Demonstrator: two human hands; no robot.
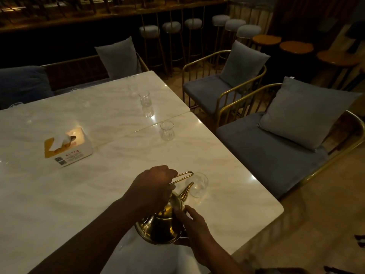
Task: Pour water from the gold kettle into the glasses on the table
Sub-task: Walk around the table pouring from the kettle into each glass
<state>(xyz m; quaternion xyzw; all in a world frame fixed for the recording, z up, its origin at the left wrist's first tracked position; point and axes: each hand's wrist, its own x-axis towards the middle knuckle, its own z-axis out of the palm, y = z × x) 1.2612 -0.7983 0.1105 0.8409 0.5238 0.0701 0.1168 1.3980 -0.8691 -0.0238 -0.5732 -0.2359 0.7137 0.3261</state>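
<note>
Gold kettle (162, 224): one, lower centre, held tilted above the near table (59, 194), spout toward upper right. The spout tip sits just beside the rim of the nearest glass (198, 184).

Left hand (154, 186): fingers curled tight round the kettle's wire handle. Right hand (191, 222): cups the kettle's body, fingers laid over the shoulder, thumb under the base.

Glasses: three plainly seen. The nearest is right of the spout, the second glass (166, 130) is mid-frame, and the third glass (145, 98) is above it on the far table (98, 103). Faint rims along the far table's upper edge are possibly three more; it is too dim to be sure.

Tables: two white marble tops, butted edge to edge. Tissue box (67, 147): one, centre left, astride the seam.

Armchairs (276, 147): two, gold-framed, on the right, with one grey cushion each. White stools (171, 26): six, along the top.
</note>
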